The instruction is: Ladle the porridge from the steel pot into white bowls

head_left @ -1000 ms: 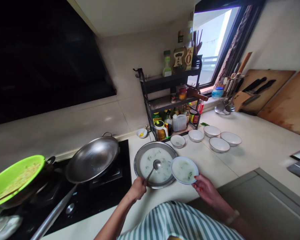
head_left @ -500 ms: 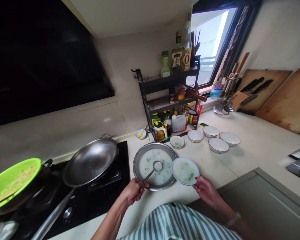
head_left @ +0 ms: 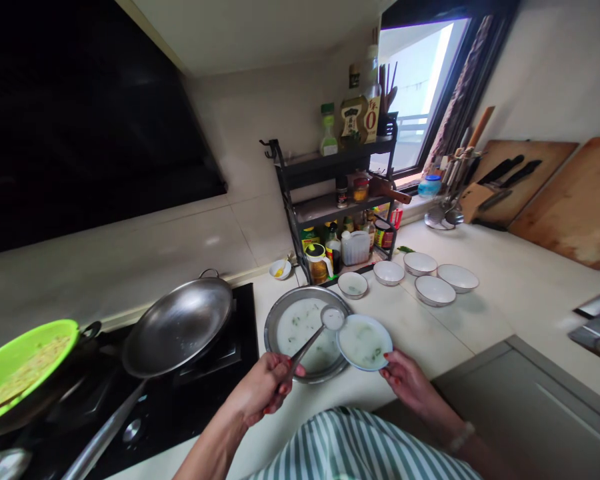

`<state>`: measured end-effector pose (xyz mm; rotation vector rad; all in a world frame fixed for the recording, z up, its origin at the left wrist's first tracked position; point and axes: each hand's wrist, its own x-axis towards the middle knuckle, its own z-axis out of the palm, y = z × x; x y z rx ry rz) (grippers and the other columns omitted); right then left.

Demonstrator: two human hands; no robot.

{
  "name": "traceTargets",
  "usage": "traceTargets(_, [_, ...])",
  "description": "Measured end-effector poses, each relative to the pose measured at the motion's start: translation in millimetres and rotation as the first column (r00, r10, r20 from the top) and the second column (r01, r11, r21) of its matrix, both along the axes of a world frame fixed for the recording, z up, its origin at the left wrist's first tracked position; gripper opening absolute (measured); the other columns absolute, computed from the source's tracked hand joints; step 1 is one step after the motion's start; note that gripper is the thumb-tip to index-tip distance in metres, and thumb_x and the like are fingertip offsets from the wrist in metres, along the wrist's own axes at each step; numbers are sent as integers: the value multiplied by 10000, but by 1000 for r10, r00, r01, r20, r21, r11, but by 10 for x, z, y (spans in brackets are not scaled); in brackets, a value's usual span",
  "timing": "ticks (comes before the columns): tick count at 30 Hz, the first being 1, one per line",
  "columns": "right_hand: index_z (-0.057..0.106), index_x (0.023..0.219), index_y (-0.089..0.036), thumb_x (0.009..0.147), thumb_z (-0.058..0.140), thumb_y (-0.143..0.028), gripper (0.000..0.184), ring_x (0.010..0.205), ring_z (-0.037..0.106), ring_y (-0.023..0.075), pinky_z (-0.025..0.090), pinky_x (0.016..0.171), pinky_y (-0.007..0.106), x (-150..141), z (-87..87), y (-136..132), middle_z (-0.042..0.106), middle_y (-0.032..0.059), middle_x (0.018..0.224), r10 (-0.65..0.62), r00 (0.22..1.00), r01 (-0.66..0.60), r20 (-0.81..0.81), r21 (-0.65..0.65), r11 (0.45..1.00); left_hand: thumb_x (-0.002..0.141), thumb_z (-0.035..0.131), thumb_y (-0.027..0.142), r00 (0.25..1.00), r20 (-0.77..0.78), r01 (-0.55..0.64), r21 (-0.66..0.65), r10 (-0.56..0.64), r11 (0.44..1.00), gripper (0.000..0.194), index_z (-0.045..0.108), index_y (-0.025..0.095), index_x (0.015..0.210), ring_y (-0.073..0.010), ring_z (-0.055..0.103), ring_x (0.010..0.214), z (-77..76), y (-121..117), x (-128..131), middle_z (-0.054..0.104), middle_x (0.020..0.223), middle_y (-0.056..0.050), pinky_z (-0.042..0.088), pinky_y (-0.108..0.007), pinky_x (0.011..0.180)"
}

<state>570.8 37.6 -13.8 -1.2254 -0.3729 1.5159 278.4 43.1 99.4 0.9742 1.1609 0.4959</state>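
Note:
My left hand (head_left: 271,388) is closed around the handle of a metal ladle (head_left: 310,343). The ladle's filled scoop hangs over the right side of a large metal basin (head_left: 271,313), close to the rim of a small bowl. Whitish soup (head_left: 295,320) with green bits fills much of the basin. My right hand (head_left: 405,377) pinches the right edge of that white bowl (head_left: 364,343), which holds the same kind of soup and overlaps the basin's right rim. Behind them stands another small bowl (head_left: 353,285) with a little liquid and green in it.
Several white bowls (head_left: 435,291) stand on the counter to the right. A black rack (head_left: 293,213) with bottles and jars is at the back. On the left, a wok (head_left: 180,327) and a green basket (head_left: 63,328) are on the black stove (head_left: 200,387). A knife block (head_left: 477,200) stands far right.
The ladle has risen and moved right, from over the middle of the basin toward the bowl, with its scoop full. My right hand and the bowl have shifted slightly left.

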Motion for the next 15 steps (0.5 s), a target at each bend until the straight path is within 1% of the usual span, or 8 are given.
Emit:
traceTargets(2, [537,634,-254,513,742,-347,256,530,508,160,363,495,301,-27,5,5,580,-22,571,8,1000,-8,2,10,1000,770,552,590,995,-83,67,66,-61,996,481,600,126,890,-30,199,327,11,-35,59,385,486,96,128,-206,364])
traceTargets(4, [532,632,-249,508,757,-339,272,529,504,152,366,502,297,-56,2,10,587,-25,579,6,1000,-5,-12,11,1000,824,492,556,971,-214,151,196,-108,969,448,611,129,888,-59,266,384,-4,-69,107,397,498,73,203,-210,404])
traceTargets(5, [534,634,-246,503,766,-328,279,528,502,147,367,504,292,-70,-1,12,594,-27,583,-2,1000,2,-29,9,1000,853,471,514,950,-288,202,283,-118,938,407,618,135,875,-80,326,428,-15,-87,125,424,517,50,252,-217,441])
traceTargets(8, [546,646,-239,485,779,-283,287,517,489,130,361,492,271,-100,-2,13,609,-33,588,-34,996,34,-88,-1,999,905,436,361,871,-485,356,504,-83,787,279,613,168,809,-145,467,574,-56,-141,157,521,623,-24,331,-253,567])
traceTargets(10, [547,649,-237,486,777,-272,283,505,485,124,354,481,264,-108,5,12,608,-34,582,-29,994,28,-106,-3,1000,911,427,292,812,-583,429,547,-41,719,233,594,187,788,-159,469,564,-90,-173,162,511,619,-30,319,-273,590])
traceTargets(12, [542,640,-235,496,772,-278,275,495,484,122,352,476,261,-110,18,10,604,-36,571,-11,994,11,-107,1,1000,909,424,256,769,-639,469,550,-13,691,203,591,195,810,-155,423,504,-133,-198,156,454,567,-7,299,-283,581])
traceTargets(13, [541,636,-234,499,769,-279,269,495,488,121,354,476,260,-110,25,10,605,-36,570,-7,994,7,-106,5,1000,909,423,250,765,-644,474,555,-7,684,196,598,195,839,-155,411,490,-158,-206,148,442,558,-2,296,-284,580])
traceTargets(15, [549,631,-232,500,762,-269,253,499,493,118,354,475,254,-109,40,8,609,-35,572,-11,994,11,-105,7,1000,916,423,265,800,-599,438,582,-2,685,205,613,189,914,-160,442,511,-210,-210,121,483,590,-16,315,-279,591])
